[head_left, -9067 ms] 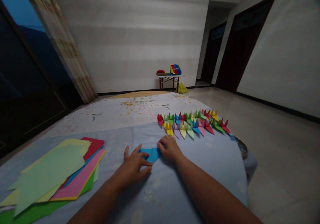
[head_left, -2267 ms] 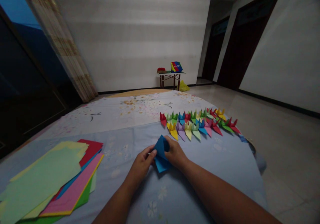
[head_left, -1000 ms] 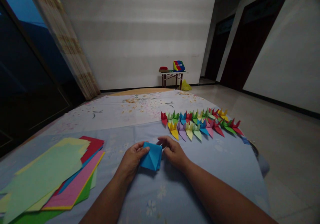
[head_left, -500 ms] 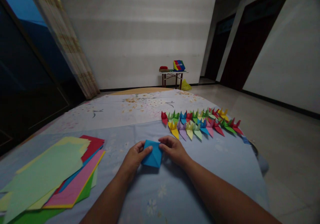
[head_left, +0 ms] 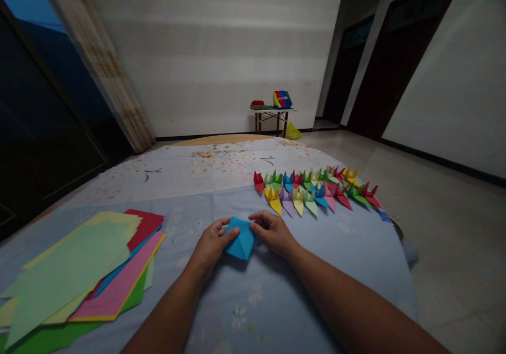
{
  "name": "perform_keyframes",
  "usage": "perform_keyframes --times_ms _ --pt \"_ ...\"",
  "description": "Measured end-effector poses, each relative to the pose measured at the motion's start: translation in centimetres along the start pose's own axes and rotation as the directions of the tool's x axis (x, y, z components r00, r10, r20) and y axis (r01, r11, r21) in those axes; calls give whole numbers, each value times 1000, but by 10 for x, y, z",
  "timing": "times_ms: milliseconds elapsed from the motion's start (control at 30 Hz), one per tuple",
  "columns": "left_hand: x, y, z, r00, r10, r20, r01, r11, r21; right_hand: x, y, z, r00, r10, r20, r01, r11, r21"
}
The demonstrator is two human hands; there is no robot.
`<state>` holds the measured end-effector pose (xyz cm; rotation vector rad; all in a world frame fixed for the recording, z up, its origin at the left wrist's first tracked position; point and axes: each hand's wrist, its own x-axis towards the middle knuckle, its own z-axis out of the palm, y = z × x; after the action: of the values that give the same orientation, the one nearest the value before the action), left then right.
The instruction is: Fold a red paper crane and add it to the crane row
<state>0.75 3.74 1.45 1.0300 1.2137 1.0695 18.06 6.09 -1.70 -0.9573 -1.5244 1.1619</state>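
Note:
A small folded sheet of blue origami paper is held between both hands, just above the cloth. Crease lines run down to its lower corner. My left hand is closed on the paper's left edge, its thumb lying across the front. At the upper right edge, my right hand pinches the paper between thumb and fingers. The fingers behind the paper are partly hidden. Beyond my right hand stand two rows of folded paper cranes in many colours.
A loose pile of coloured paper sheets lies on the left of the table. Flowered cloths cover the round table. Against the far wall is a small side table bearing a colourful box. A yellow bag sits beneath.
The blue paper has tilted slightly, its lower corner shifting left and looking narrower. Both hands keep their grip on it. The whole view has shifted a little.

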Motion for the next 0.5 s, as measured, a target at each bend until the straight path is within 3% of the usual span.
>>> perform_keyframes --times_ms 300,433,500 --pt "0 -2 0 1000 -22 2 22 1000 -22 -4 -10 0 999 -26 33 29 992 -120" --pt "2 -4 0 998 64 -21 -59 979 193 -5 -9 -1 998 -41 56 56 956 -289" --pt "3 -7 -1 988 155 -27 -134 923 361 -6 -10 -2 996 -55 68 78 910 -408"
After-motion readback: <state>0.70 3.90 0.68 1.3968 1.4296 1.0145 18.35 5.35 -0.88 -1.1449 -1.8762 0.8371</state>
